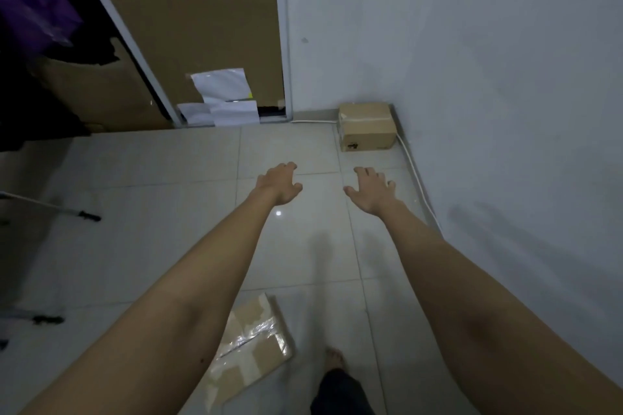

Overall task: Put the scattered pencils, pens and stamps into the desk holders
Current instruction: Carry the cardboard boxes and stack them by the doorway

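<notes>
Left fingers: loosely curled and spread on the left hand (279, 184); nothing is held.
Right fingers: spread and slightly bent on the right hand (371, 190); nothing is gripped or touched.
Arms: both bare forearms are stretched forward over the floor, hands near each other but apart.
Task things: pencils, pens, stamps and desk holders are not seen in this view, so their place cannot be told.
Floor (135, 246): large pale glossy square tiles with thin grout lines; a small bright glint is reflected below the left wrist.
Flat parcel (251, 347): brown cardboard, crossed with shiny clear tape, laid on the tiles below the left forearm.
Small box (365, 126): brown cardboard, rectangular, taped across the top, set in the corner against the wall; a dark printed mark on its front is too small to be read.
Cable (419, 185): white, run along the foot of the wall (488, 77), which is plain and matte.
Cardboard sheet (188, 27): tall, brown, leaned upright; faint printing near its top is blurred and unreadable.
Papers (222, 98): white sheets are seen at its base.
Foot (335, 359): bare, on the tiles, with a dark trouser leg above it.
</notes>
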